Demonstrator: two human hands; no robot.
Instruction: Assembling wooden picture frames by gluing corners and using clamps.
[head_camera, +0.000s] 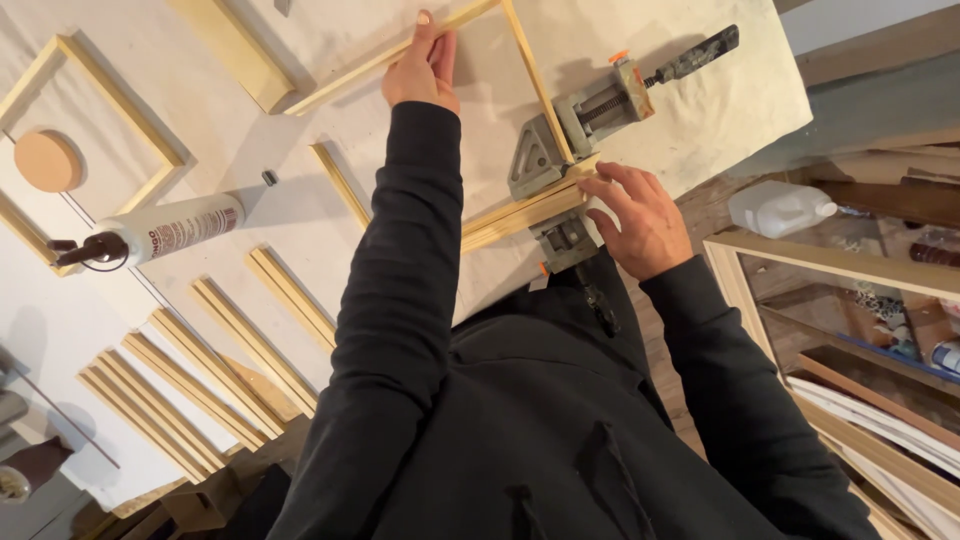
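**Wooden frame steadied at a corner clamp on a cloth-covered table**

A light wooden frame is laid flat on a table covered with a pale cloth. One corner of the frame is seated in a grey metal corner clamp, whose screw handle is pointed away toward the far edge of the table.

The left hand is stretched out over the table and is laid on the far rail of the frame, the fingers pressed down along the strip; no closed grasp around the wood can be seen. The right hand is placed at the clamped corner, its fingertips touching the near rail of the frame just beside the clamp body, the hand spread open rather than closed around anything. Both arms are covered by dark sleeves.

To the left, a white glue bottle with a dark nozzle is lying on its side on the cloth. Beyond it a second wooden frame is seen with a round wooden disc inside it. A row of loose wooden strips is arranged side by side nearer the person. Off the table to the right, a white plastic jug is standing beside a larger framed panel
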